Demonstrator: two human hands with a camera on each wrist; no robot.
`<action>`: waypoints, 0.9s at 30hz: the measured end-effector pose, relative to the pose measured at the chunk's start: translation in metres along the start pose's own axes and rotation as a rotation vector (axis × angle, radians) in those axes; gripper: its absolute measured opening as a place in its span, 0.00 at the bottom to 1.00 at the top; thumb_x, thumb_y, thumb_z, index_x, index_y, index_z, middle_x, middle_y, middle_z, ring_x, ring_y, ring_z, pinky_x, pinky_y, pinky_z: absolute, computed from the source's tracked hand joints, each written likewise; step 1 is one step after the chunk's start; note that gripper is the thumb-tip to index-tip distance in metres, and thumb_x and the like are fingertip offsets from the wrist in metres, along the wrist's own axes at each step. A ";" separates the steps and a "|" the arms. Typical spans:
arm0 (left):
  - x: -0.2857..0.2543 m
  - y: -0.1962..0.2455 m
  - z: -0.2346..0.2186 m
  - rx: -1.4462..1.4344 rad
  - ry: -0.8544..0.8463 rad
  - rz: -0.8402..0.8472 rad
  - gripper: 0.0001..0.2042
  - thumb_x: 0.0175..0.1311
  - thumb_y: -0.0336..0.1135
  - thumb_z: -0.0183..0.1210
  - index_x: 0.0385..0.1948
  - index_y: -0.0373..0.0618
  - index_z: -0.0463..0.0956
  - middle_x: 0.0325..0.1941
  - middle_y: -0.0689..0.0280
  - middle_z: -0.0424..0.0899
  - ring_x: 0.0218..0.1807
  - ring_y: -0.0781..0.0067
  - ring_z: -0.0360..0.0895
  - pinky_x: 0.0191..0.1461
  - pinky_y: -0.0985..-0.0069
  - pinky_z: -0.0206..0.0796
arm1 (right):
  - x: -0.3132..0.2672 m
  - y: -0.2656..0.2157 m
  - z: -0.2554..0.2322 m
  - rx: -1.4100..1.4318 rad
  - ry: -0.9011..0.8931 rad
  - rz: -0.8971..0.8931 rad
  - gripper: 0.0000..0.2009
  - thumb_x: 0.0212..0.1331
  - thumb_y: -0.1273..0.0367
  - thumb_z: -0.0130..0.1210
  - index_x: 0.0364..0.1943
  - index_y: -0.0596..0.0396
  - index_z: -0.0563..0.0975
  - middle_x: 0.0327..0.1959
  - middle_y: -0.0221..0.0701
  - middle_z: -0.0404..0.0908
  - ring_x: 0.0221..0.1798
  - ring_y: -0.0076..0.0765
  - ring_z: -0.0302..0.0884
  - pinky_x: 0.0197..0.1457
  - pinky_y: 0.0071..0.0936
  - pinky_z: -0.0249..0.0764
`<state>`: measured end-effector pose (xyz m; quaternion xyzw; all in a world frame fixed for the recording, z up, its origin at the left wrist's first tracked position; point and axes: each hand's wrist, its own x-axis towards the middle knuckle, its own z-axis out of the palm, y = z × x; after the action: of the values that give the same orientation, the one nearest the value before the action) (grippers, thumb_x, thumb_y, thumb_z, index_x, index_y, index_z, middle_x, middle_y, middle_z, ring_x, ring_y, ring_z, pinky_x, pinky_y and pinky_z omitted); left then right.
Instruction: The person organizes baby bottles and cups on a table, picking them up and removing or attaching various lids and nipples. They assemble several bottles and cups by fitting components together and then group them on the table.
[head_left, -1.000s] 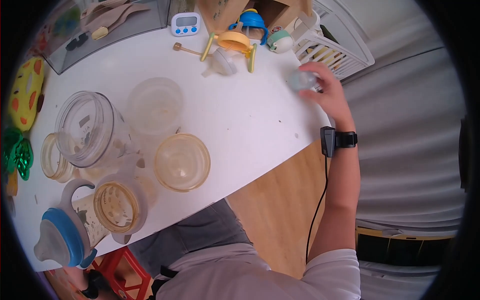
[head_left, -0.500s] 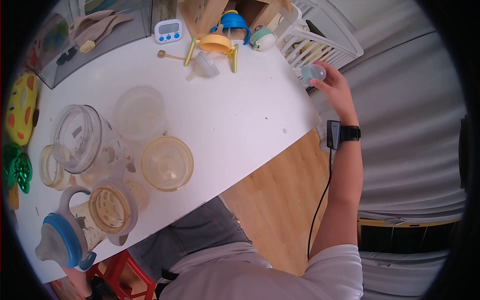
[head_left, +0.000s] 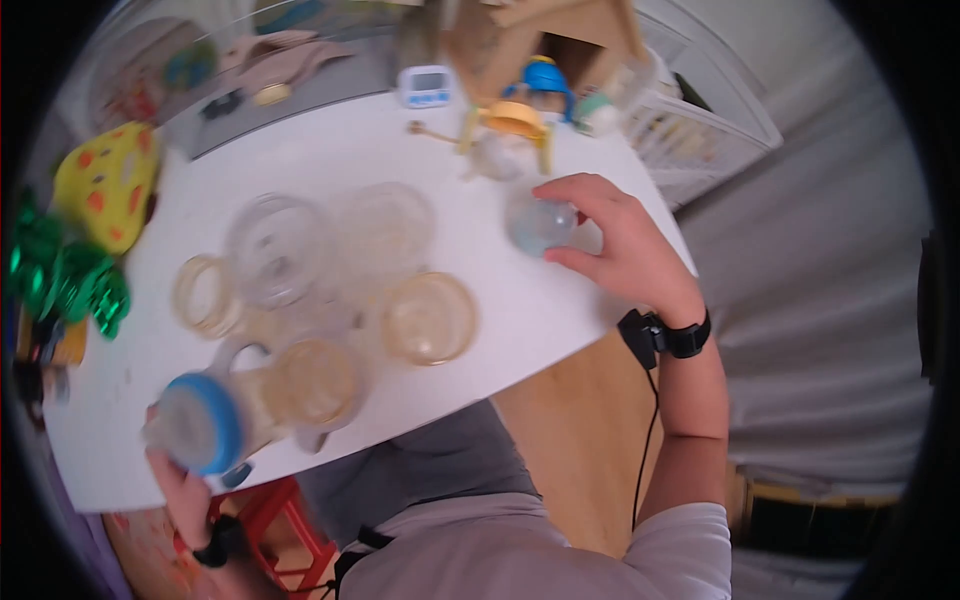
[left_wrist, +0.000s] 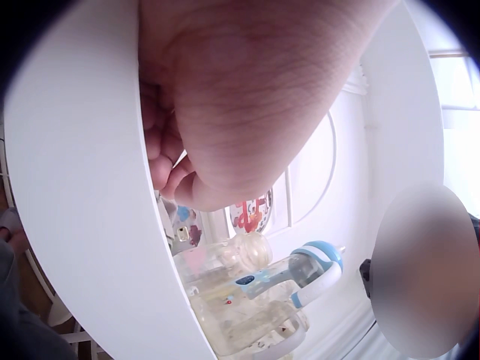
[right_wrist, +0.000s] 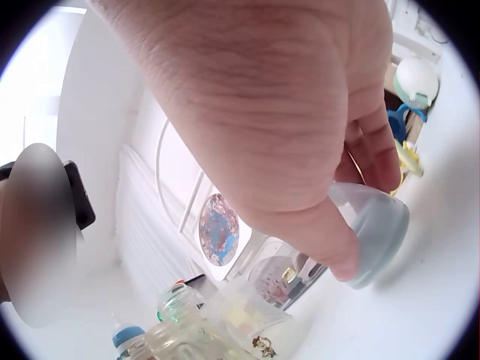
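Note:
My right hand [head_left: 625, 245] holds a clear domed cap with a pale teal lower part [head_left: 535, 228] over the right side of the white table. In the right wrist view, thumb and fingers curl round the cap [right_wrist: 381, 229], its wide rim close to the tabletop. At the table's front left edge is my left hand [head_left: 180, 490], partly hidden behind a bottle with a blue collar [head_left: 215, 425]. Its fingers [left_wrist: 161, 161] look loosely curled in the left wrist view, with nothing visible in them.
Open bottles and jars stand left of centre, among them an amber-rimmed jar [head_left: 430, 318] and a handled bottle [head_left: 315, 380]. Farther back are a yellow handled ring [head_left: 515, 118], a timer [head_left: 427, 88] and a wooden house [head_left: 560, 30]. A white slatted rack [head_left: 700, 130] adjoins the right edge.
My right hand has brought the cap from the far right edge beside the rack back over the table. My left hand has come up into view beside the blue-collared bottle. The head view has shifted.

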<state>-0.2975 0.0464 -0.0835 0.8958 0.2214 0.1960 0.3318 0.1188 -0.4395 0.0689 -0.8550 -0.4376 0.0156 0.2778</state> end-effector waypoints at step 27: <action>0.152 0.163 -0.003 -0.268 -0.463 0.224 0.29 0.56 0.20 0.67 0.63 0.42 0.74 0.59 0.61 0.79 0.61 0.64 0.77 0.64 0.67 0.71 | 0.153 -0.008 0.072 0.074 -0.082 -0.118 0.35 0.55 0.74 0.74 0.69 0.55 0.73 0.65 0.38 0.83 0.61 0.43 0.84 0.64 0.35 0.81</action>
<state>-0.1301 0.0171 0.0612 0.8838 0.0116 0.0491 0.4651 0.1874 -0.2871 0.0452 -0.8154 -0.4976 0.0504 0.2917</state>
